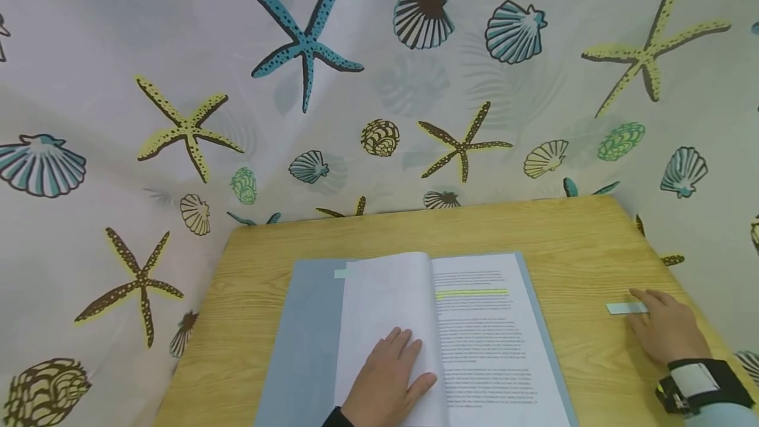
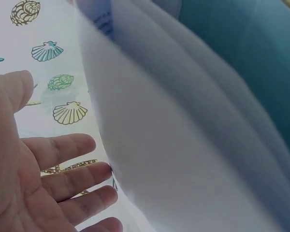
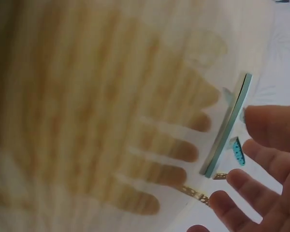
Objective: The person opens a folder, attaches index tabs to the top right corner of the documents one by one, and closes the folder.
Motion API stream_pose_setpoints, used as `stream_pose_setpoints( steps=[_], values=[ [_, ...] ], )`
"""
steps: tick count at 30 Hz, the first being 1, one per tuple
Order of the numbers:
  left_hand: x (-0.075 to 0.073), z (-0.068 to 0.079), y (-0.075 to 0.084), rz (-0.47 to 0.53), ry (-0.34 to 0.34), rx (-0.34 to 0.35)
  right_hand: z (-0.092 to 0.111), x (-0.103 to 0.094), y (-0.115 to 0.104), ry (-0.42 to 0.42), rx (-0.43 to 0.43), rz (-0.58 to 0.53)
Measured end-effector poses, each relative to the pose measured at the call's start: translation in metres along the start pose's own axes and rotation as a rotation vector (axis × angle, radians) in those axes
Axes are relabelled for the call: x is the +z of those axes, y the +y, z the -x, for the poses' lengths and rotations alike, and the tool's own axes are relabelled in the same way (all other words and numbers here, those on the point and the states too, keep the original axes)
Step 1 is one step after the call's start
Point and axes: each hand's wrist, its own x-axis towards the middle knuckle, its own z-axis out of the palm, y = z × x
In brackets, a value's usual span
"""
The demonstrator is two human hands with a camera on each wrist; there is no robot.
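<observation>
A stapled-looking stack of printed pages (image 1: 480, 341) lies open on a grey-blue folder (image 1: 311, 321). My left hand (image 1: 388, 377) rests with straight fingers on the blank back of the turned pages (image 1: 385, 295). In the left wrist view, the fingers (image 2: 87, 169) reach up to the white sheet (image 2: 150, 140). At the right, my right hand (image 1: 670, 328) has its fingertips at a thin pale-blue pad of sticky tabs (image 1: 626, 308). The right wrist view shows the pad's edge (image 3: 227, 130) in front of spread fingers (image 3: 251, 188), not gripped.
A pale-green tab (image 1: 340, 274) sticks out from the left edge of the turned pages. Yellow highlighting (image 1: 471, 293) crosses the printed page. The wood-grain table (image 1: 569, 236) meets a white curtain (image 1: 356, 170) printed with shells and starfish behind and at both sides.
</observation>
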Motion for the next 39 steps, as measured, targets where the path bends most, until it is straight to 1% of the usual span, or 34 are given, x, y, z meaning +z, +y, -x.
stream_pose_setpoints(
  steps=[3,6,10,12,16,18,20,25,33,36,39],
  values=[
    [-0.002,0.001,0.003,0.002,0.027,0.025,-0.003,0.002,0.008,-0.006,-0.061,0.028],
    [-0.003,0.002,0.005,-0.005,0.042,0.044,-0.006,0.001,0.011,-0.034,-0.079,0.051],
    [-0.005,0.002,0.008,-0.027,0.040,0.056,-0.010,-0.003,0.010,-0.087,-0.044,0.087],
    [-0.006,0.002,0.008,-0.033,0.049,0.063,-0.011,-0.004,0.009,-0.090,-0.020,0.090],
    [-0.005,0.003,0.007,-0.037,0.082,0.081,-0.013,-0.008,0.007,-0.082,0.028,0.065],
    [-0.005,0.003,0.007,-0.038,0.090,0.083,-0.014,-0.009,0.005,-0.082,0.035,0.050],
    [-0.004,0.003,0.006,-0.039,0.097,0.087,-0.015,-0.010,0.002,-0.100,0.037,0.028],
    [-0.004,0.003,0.005,-0.038,0.126,0.105,-0.017,-0.011,-0.009,-0.138,0.031,-0.032],
    [-0.007,0.004,0.005,-0.034,0.150,0.114,-0.016,-0.004,-0.033,-0.107,-0.027,-0.088],
    [-0.007,0.005,0.005,-0.029,0.158,0.112,-0.018,-0.001,-0.045,-0.122,-0.046,-0.121],
    [-0.007,0.005,0.004,-0.026,0.159,0.109,-0.019,0.000,-0.063,-0.131,-0.063,-0.167]
  ],
)
